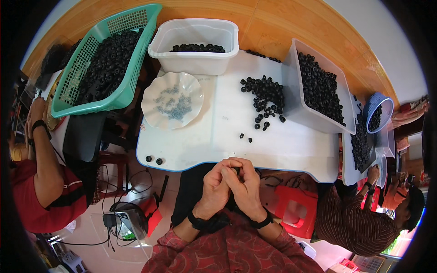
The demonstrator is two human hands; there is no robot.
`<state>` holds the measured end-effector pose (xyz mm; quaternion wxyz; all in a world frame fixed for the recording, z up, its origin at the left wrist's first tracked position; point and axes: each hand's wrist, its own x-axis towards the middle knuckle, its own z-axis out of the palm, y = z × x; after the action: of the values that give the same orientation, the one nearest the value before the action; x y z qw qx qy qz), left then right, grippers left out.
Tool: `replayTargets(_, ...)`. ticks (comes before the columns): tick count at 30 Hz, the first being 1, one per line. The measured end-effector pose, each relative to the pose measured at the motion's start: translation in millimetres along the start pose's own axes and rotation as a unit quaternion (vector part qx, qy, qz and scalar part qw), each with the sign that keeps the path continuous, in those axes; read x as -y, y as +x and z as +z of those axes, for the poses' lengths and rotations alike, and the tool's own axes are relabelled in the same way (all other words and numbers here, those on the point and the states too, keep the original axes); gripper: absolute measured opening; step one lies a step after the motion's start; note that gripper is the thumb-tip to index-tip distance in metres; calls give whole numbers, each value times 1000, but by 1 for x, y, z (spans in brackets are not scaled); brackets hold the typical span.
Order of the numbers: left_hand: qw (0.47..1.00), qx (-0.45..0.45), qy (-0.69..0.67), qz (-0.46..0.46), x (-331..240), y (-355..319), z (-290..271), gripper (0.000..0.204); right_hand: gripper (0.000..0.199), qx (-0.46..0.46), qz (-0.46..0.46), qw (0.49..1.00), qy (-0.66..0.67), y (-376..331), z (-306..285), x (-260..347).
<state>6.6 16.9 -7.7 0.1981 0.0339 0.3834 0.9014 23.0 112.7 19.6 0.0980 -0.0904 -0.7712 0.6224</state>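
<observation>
My left hand (213, 187) and my right hand (246, 184) meet at the table's front edge, fingers curled together. Between the fingertips shows a bit of a small dark part (236, 169), mostly hidden by both hands. Beyond them, two tiny black pieces (246, 138) lie on the white table (191, 145). A loose pile of round black plastic parts (266, 93) spreads farther back. Two more round black parts (154, 160) sit near the front left edge. A white wavy-rimmed plate (150, 105) carries small clear bluish pieces (175, 107).
At the back stand a white tub (200, 63) and, on the right, a tilted grey bin (293, 91), both with black parts. A green basket (102, 102) of black parts is at left. Co-workers sit on both sides. A red stool (296, 204) is below the table.
</observation>
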Motion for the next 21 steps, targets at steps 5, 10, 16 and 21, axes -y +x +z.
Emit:
replayTargets(5,1000,1,-14,10,7,-1,-3,24,37,8,18,999,-40,3,-2,8)
replayTargets(10,998,15,-52,-19,2,2,-1,27,42,16,53,998,-1,1,-6,4)
replayTargets(16,993,17,-120,-8,-1,4,-7,33,42,40,21,997,67,1,-10,6)
replayTargets(21,996,49,-70,-8,-10,4,-22,30,41,122,7,988,94,6,-27,4)
